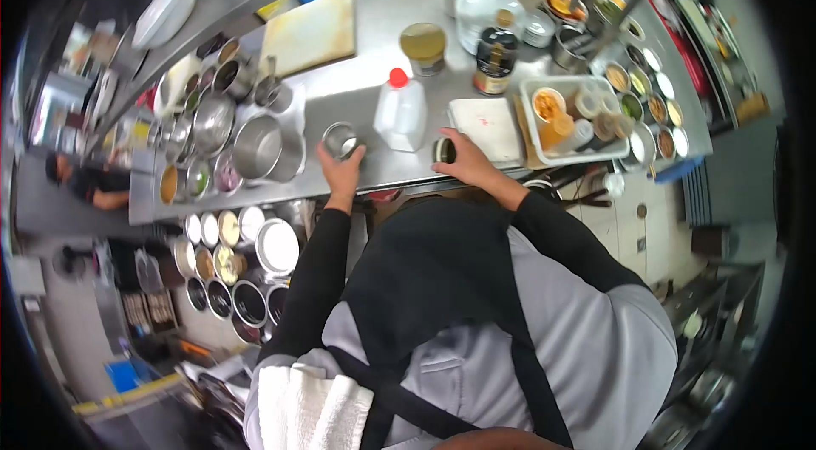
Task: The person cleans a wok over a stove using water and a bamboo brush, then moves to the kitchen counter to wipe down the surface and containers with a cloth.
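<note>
My left hand (342, 169) is closed round the near side of a small metal cup (341, 140) at the steel counter's front. My right hand (466, 159) grips a small dark container with a pale rim (444, 151), tilted on its side. Between the hands, a little farther back, stands a white plastic jug (400, 114) with a red cap. Behind my right hand lies a flat white container (486, 130) with a red mark on top. A dark bottle (495, 55) and a tub with a yellowish lid (423, 48) stand beyond the jug.
Metal bowls and a large pot (258, 147) stand on the left, near a cutting board (309, 32). To the right are a white tray of bottles (575, 157) and several small ingredient tubs. Below left are round containers (277, 246). Another person (89, 182) is at far left.
</note>
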`<action>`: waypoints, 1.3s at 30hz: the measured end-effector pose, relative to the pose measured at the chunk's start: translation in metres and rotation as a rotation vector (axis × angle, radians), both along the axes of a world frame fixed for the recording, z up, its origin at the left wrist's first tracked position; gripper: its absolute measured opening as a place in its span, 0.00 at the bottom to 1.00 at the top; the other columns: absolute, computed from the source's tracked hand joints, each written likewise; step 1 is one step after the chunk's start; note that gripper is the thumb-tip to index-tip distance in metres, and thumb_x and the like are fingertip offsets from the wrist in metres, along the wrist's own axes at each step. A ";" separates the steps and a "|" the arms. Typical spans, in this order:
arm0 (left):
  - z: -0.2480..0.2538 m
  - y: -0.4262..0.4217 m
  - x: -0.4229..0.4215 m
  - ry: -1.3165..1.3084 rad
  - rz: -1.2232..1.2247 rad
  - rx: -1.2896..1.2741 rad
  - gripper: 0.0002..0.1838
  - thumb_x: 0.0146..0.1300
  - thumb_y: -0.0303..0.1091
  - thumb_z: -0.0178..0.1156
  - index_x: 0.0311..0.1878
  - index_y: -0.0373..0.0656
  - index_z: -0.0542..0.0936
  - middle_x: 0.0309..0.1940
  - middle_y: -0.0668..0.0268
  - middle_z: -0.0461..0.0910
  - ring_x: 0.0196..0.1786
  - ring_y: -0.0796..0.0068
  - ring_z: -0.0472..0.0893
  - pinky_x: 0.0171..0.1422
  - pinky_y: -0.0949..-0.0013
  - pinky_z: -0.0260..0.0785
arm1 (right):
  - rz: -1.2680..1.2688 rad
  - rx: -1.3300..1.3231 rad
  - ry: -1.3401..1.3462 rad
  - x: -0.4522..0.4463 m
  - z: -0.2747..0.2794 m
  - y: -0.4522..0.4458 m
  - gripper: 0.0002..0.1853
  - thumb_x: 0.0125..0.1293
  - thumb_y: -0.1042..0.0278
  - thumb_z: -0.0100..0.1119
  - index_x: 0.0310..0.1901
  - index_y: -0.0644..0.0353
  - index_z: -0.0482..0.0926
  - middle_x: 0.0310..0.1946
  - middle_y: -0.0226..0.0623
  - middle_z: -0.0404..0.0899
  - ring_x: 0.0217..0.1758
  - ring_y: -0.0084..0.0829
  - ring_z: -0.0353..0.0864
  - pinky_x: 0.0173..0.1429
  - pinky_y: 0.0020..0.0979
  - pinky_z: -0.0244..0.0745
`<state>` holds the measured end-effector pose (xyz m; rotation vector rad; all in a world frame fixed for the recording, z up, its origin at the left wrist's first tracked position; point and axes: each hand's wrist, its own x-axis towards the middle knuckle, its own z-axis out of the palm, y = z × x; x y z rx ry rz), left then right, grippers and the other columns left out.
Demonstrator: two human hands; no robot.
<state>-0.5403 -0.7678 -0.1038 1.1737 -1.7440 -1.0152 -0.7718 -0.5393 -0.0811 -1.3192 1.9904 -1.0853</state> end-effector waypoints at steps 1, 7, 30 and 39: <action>0.005 0.004 0.001 0.011 0.041 0.005 0.55 0.49 0.39 0.85 0.75 0.29 0.62 0.68 0.47 0.72 0.70 0.56 0.73 0.76 0.57 0.65 | -0.023 0.036 -0.014 0.002 0.004 0.002 0.49 0.54 0.52 0.80 0.75 0.59 0.66 0.63 0.60 0.77 0.67 0.56 0.77 0.71 0.46 0.73; 0.046 0.018 0.019 0.073 -0.007 -0.189 0.47 0.47 0.37 0.84 0.68 0.32 0.69 0.58 0.50 0.77 0.62 0.54 0.78 0.69 0.55 0.71 | -0.026 0.012 -0.175 -0.003 -0.013 0.013 0.49 0.57 0.55 0.80 0.77 0.57 0.64 0.66 0.56 0.75 0.69 0.51 0.76 0.72 0.43 0.72; 0.431 0.139 0.152 0.106 -0.159 -0.882 0.25 0.61 0.32 0.69 0.61 0.37 0.78 0.51 0.47 0.87 0.40 0.63 0.84 0.49 0.60 0.67 | -0.067 0.164 -0.159 0.013 0.028 0.007 0.47 0.58 0.61 0.81 0.77 0.54 0.64 0.57 0.46 0.80 0.48 0.35 0.82 0.52 0.36 0.80; 0.452 0.176 0.145 -0.024 0.090 -0.862 0.21 0.82 0.42 0.48 0.71 0.43 0.69 0.54 0.52 0.82 0.46 0.63 0.82 0.63 0.54 0.69 | -0.043 0.163 -0.154 0.018 0.024 0.016 0.48 0.57 0.59 0.81 0.77 0.57 0.64 0.59 0.45 0.80 0.51 0.37 0.82 0.56 0.37 0.79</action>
